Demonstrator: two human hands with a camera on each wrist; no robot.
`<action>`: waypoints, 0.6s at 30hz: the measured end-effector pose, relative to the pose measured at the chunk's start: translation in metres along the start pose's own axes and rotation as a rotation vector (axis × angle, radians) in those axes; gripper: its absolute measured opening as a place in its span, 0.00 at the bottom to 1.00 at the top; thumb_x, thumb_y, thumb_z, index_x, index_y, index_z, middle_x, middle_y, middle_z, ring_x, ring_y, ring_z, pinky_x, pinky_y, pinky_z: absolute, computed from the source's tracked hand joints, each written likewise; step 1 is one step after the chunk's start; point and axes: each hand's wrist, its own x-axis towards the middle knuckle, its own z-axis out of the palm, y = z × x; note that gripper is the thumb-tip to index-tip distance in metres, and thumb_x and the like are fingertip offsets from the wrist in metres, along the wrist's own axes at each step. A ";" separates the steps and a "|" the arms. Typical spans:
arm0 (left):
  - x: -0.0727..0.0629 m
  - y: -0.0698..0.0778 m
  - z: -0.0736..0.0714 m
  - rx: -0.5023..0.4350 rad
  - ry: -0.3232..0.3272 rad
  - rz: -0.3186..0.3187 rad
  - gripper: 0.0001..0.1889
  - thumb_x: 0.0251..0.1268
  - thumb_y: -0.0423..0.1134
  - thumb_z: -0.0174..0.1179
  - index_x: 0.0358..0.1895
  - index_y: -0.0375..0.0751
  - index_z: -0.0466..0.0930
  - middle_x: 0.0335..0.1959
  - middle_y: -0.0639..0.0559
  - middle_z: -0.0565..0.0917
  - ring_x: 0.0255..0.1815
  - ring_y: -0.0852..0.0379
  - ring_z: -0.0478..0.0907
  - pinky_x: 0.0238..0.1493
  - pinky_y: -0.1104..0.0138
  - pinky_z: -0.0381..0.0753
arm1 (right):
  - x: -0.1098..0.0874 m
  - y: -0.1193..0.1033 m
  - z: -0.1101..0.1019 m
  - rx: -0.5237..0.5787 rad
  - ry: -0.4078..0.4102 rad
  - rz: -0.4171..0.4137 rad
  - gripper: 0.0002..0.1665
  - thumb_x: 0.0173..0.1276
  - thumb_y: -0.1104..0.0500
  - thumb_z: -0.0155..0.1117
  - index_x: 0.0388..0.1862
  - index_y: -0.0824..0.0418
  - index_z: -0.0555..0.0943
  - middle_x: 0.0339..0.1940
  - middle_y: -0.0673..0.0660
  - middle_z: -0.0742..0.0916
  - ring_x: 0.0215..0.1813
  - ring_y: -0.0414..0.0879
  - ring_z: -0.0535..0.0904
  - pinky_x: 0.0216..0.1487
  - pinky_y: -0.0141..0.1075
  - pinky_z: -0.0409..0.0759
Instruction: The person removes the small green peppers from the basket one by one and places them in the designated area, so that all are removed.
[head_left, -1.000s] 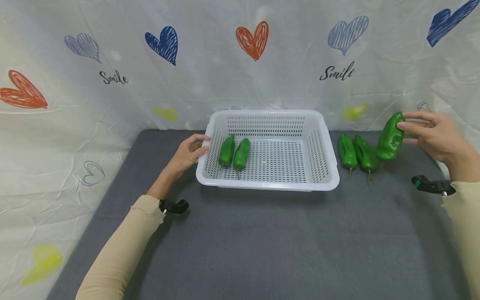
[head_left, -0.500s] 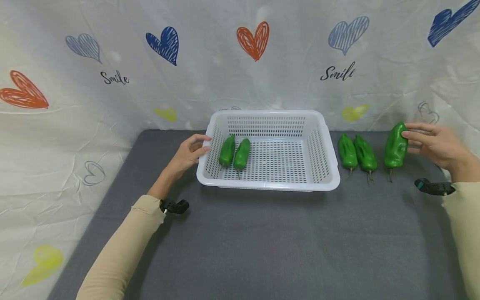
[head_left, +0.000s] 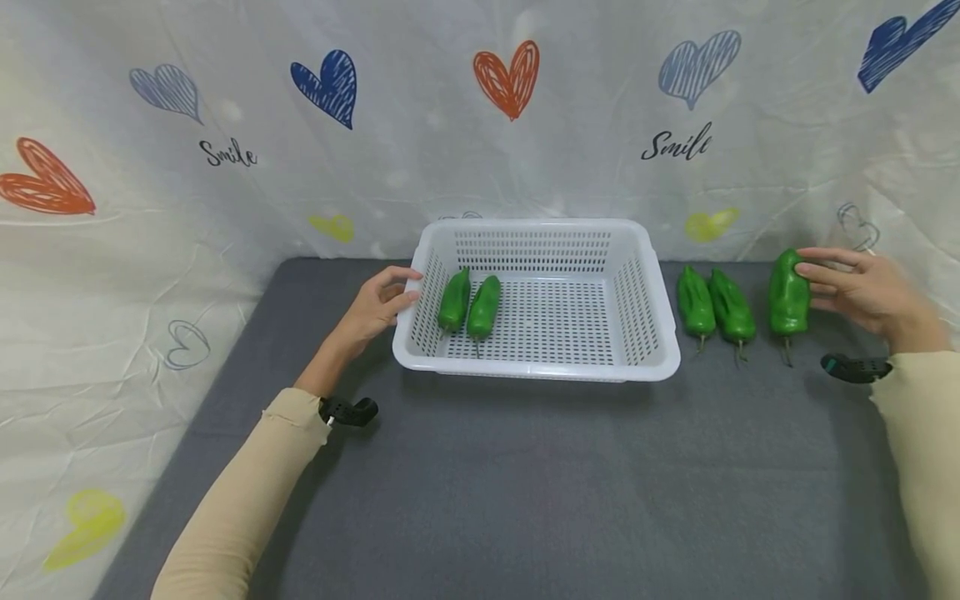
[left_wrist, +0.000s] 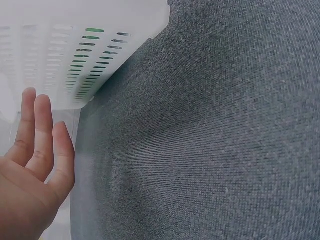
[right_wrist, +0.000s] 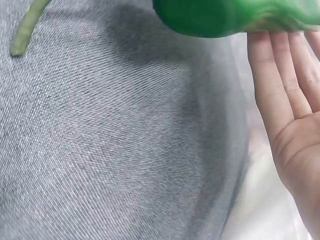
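Observation:
In the head view my right hand [head_left: 866, 287] pinches a shiny green pepper [head_left: 789, 293] near its far end, its thin stem pointing toward me. The right wrist view shows this pepper [right_wrist: 220, 17] at the top, straight fingers against its side and a shadow on the cloth below. Two more green peppers, a left one [head_left: 696, 302] and a right one [head_left: 731, 307], lie side by side just left of it. My left hand [head_left: 375, 298] touches the left rim of a white slotted basket [head_left: 532, 371]; in the left wrist view its fingers [left_wrist: 44, 130] are extended beside the basket wall.
Inside the basket, at its left end, lie two green peppers, one farther left [head_left: 453, 302] and one [head_left: 483, 308] beside it. A dark grey cloth [head_left: 525, 483] covers the table. Behind hangs a pale curtain [head_left: 420, 142] printed with hearts.
The right hand has lowered the pepper toward the cloth and moved it slightly right, away from the two beside it, then a touch back left. The left hand has stayed at the basket rim.

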 end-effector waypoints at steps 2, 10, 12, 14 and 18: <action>0.000 0.000 0.000 0.000 0.000 0.002 0.21 0.77 0.36 0.60 0.68 0.38 0.70 0.58 0.34 0.77 0.51 0.47 0.81 0.41 0.59 0.84 | 0.001 0.002 0.000 -0.012 -0.007 0.000 0.16 0.75 0.65 0.63 0.52 0.45 0.86 0.43 0.46 0.88 0.41 0.42 0.86 0.37 0.36 0.84; 0.000 0.000 0.000 -0.012 -0.001 0.001 0.20 0.77 0.36 0.60 0.67 0.38 0.70 0.58 0.34 0.77 0.50 0.49 0.81 0.40 0.59 0.84 | 0.008 0.005 0.005 0.118 -0.047 0.030 0.18 0.76 0.71 0.58 0.50 0.53 0.90 0.42 0.50 0.89 0.39 0.45 0.86 0.36 0.38 0.84; 0.000 0.001 0.000 -0.014 -0.003 0.005 0.21 0.77 0.36 0.60 0.67 0.37 0.70 0.58 0.33 0.77 0.49 0.49 0.81 0.40 0.60 0.84 | 0.010 0.005 0.007 0.091 -0.036 0.046 0.17 0.76 0.69 0.60 0.49 0.51 0.90 0.42 0.48 0.89 0.38 0.44 0.86 0.36 0.38 0.84; 0.000 0.001 0.000 -0.017 -0.005 0.008 0.21 0.77 0.35 0.59 0.68 0.36 0.69 0.58 0.32 0.77 0.50 0.49 0.81 0.40 0.60 0.84 | 0.012 0.005 0.010 0.049 -0.021 0.060 0.16 0.76 0.67 0.62 0.48 0.49 0.90 0.41 0.47 0.89 0.38 0.44 0.86 0.36 0.37 0.84; 0.000 0.001 0.000 -0.023 -0.014 0.010 0.21 0.77 0.34 0.58 0.68 0.35 0.68 0.59 0.31 0.77 0.50 0.48 0.81 0.40 0.60 0.84 | 0.013 0.007 0.014 -0.009 0.011 0.074 0.14 0.74 0.66 0.65 0.46 0.47 0.91 0.39 0.46 0.90 0.37 0.42 0.86 0.35 0.36 0.84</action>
